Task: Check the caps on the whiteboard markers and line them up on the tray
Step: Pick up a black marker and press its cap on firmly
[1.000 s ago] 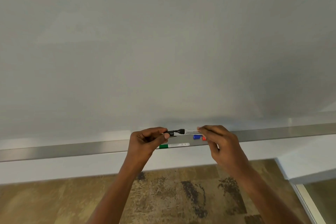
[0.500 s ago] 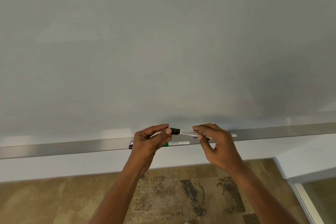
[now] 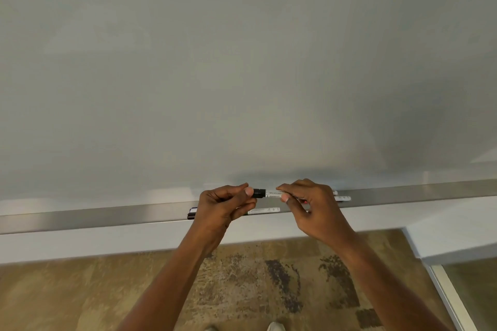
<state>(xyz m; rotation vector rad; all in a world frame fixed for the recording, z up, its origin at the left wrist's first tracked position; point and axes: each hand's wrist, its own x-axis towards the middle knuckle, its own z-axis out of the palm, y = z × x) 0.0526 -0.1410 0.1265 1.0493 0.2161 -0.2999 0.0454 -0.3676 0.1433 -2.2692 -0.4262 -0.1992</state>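
Observation:
I hold a black whiteboard marker [image 3: 266, 192] level just above the metal tray [image 3: 107, 216]. My left hand [image 3: 224, 205] grips its black cap end, and my right hand [image 3: 309, 204] pinches the white barrel. The cap sits closed against the barrel. Below my hands a green-capped marker [image 3: 263, 210] lies on the tray, its cap mostly hidden by my left fingers. Two more white marker ends [image 3: 343, 198] stick out to the right of my right hand. A dark marker end [image 3: 192, 215] shows to the left of my left hand.
The whiteboard [image 3: 242, 75] fills the view above the tray. Beneath the tray runs a white wall strip, then patterned brown carpet [image 3: 255, 285]. A white ledge and a glass panel frame [image 3: 443, 290] stand at the lower right. Shoe tips show at the bottom edge.
One second ago the black cap was apart from the barrel with the tip showing. My hands have since pushed together, and the cap now sits closed on the marker.

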